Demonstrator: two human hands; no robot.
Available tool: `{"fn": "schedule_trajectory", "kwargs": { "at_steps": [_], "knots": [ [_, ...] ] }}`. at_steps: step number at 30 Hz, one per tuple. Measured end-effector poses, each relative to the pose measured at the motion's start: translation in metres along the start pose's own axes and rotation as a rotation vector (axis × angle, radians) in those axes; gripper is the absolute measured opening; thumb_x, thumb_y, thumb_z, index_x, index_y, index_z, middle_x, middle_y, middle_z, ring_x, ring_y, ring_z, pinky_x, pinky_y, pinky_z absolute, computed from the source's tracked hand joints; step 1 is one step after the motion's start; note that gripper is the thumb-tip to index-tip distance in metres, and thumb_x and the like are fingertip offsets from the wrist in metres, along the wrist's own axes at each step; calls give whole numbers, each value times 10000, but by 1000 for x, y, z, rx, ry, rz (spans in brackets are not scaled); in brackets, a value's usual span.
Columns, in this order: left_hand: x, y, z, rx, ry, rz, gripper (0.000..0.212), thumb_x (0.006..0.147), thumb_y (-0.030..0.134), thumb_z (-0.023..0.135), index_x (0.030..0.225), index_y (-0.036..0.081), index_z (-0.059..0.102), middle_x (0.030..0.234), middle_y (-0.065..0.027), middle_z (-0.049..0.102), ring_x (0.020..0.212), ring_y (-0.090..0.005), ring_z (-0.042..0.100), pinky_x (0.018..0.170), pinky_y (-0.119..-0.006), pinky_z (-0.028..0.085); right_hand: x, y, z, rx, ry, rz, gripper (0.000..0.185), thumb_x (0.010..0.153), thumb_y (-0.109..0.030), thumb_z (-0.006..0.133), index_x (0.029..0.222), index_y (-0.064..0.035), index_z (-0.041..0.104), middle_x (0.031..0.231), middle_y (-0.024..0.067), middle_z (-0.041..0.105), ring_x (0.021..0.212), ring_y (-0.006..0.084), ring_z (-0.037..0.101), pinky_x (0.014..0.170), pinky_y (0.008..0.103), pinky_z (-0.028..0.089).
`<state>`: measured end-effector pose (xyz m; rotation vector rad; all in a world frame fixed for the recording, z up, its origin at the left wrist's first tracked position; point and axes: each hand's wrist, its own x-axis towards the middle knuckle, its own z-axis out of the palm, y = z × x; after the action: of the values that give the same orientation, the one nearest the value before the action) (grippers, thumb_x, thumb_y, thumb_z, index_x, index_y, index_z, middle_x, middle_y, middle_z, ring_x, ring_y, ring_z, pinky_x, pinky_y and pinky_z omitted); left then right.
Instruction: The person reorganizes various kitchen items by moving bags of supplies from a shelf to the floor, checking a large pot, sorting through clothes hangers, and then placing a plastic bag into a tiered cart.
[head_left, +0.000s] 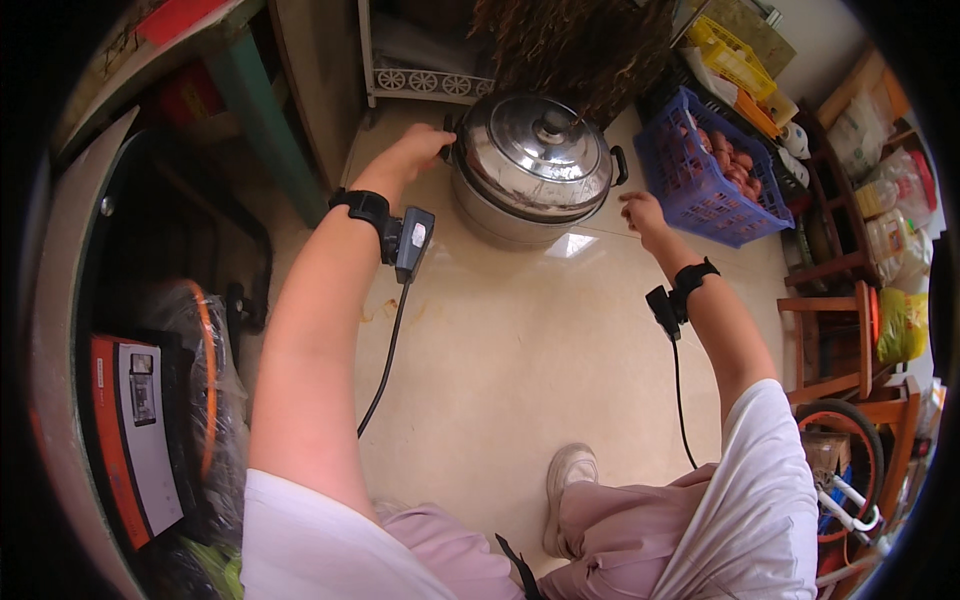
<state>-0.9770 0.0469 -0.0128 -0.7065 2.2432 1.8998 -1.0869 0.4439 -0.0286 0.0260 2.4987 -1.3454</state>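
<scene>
A large stainless steel pot (517, 225) with a domed, shiny lid (534, 142) and a dark knob stands on the tiled floor in front of me. My left hand (426, 145) is at the pot's left black handle, fingers closed around it. On the right, my right hand (641, 213) is just below the pot's right handle (619, 166), with a gap between them; its fingers are curled and hold nothing that I can see. Each wrist wears a black strap carrying a small dark device with a cable.
A blue plastic crate (720, 172) of reddish round produce stands right of the pot. Dried plant stalks (577, 45) and a white metal rack (435, 82) are behind it. Wooden stools (829, 306) and a small bicycle wheel (840, 450) line the right; a table and an orange-white box (139, 435) are left.
</scene>
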Motion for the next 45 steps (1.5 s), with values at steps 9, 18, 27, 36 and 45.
{"fn": "schedule_trajectory", "kwargs": {
  "at_steps": [9,18,27,36,45],
  "knots": [
    [-4,-15,4,28,-9,-43,216,869,258,601,876,42,612,780,-32,607,692,-134,556,602,-277,445,34,-38,13,214,122,91,433,772,-476,649,775,-48,587,598,25,439,481,139,391,432,306,301],
    [-53,-20,-23,156,-128,-137,292,831,304,610,765,23,647,680,-78,624,511,-139,513,492,-256,401,-5,-31,12,-24,13,9,473,725,-468,706,661,-16,581,524,6,390,412,130,354,384,303,269],
    [-113,2,-61,477,-359,-389,347,808,327,612,862,-13,660,862,-136,679,850,-215,647,782,-312,486,-66,-22,18,3,-308,74,378,761,-381,681,658,-34,571,496,-23,363,392,94,311,371,265,201],
    [-132,-14,-85,448,-494,-633,376,822,329,617,964,-17,664,945,-153,680,933,-220,639,827,-307,468,-83,-53,39,-540,-195,-230,485,845,-458,529,745,14,582,634,142,575,632,293,569,600,412,432],
    [-128,-25,-91,419,-373,-724,322,822,288,618,955,-1,670,936,-134,687,938,-198,637,800,-301,481,-165,-151,118,-792,-147,-1100,532,843,-521,514,944,1,525,673,183,613,682,373,606,622,449,477]
  ]
}}
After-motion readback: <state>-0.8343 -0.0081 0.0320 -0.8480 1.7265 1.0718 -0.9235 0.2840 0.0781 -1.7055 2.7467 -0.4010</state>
